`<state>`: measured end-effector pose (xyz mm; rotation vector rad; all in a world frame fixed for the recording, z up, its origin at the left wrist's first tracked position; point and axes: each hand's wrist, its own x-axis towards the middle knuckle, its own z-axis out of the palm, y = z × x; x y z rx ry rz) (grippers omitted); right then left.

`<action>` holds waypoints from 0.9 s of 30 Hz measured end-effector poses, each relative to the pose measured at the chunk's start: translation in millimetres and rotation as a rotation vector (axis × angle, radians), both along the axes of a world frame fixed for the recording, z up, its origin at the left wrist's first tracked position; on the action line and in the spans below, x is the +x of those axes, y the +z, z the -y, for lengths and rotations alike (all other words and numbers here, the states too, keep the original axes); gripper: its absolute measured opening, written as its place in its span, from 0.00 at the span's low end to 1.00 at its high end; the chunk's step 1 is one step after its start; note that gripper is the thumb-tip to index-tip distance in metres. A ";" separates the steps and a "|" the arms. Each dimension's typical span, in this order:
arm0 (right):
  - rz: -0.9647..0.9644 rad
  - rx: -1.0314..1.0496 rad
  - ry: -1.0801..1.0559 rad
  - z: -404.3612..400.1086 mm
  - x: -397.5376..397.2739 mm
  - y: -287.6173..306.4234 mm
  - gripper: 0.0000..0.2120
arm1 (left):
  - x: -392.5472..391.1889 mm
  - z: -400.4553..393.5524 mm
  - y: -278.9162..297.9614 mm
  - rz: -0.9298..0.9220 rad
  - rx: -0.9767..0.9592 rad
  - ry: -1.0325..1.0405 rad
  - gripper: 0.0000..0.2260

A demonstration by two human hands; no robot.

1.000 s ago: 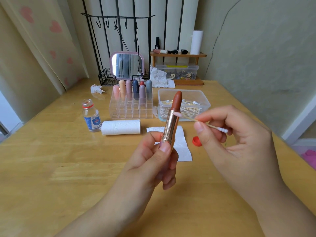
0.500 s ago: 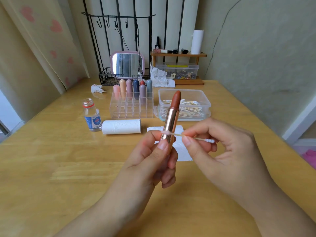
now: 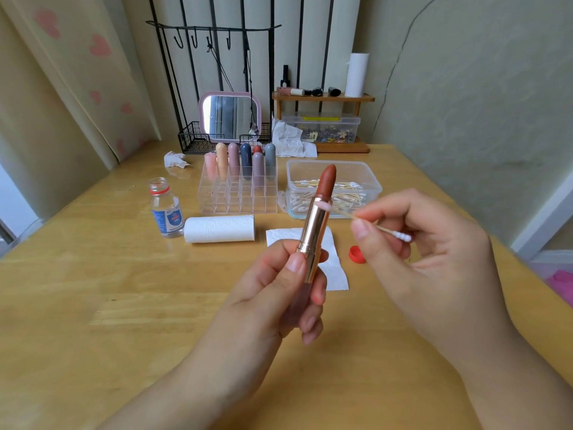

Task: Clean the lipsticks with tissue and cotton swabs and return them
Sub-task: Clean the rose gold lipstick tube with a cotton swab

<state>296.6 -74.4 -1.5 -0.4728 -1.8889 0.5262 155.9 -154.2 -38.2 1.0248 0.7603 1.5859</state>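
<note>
While fingers grip lipstick and swab, tub holds swabs, organizer lipsticks.

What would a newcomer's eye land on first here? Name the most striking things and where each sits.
Front and centre, the left hand holds an open lipstick upright, its brown-red bullet raised from a rose-gold tube. The right hand pinches a cotton swab whose pink-stained tip touches the tube's top rim. Behind them on the wooden table stands a clear organizer with pastel lipsticks in its back rows, beside a swab-filled plastic box.
</note>
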 end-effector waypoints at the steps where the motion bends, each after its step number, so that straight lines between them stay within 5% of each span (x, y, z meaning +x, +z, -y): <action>1: 0.018 0.012 -0.002 -0.1 0.1 -1.2 0.04 | -0.2 -0.1 0.2 0.003 -0.004 0.003 0.12; 7: 0.128 0.024 0.037 2.9 -1.8 -9.1 0.05 | -0.9 -1.2 2.1 -0.024 -0.012 0.026 0.07; 15: -0.032 -0.050 0.011 -0.6 0.3 0.2 0.04 | -0.3 -2.2 -0.4 -0.041 -0.026 0.037 0.13; 27: 0.113 -0.035 0.062 0.9 -1.2 -7.7 0.04 | -1.9 -3.3 0.3 0.097 -0.028 -0.044 0.13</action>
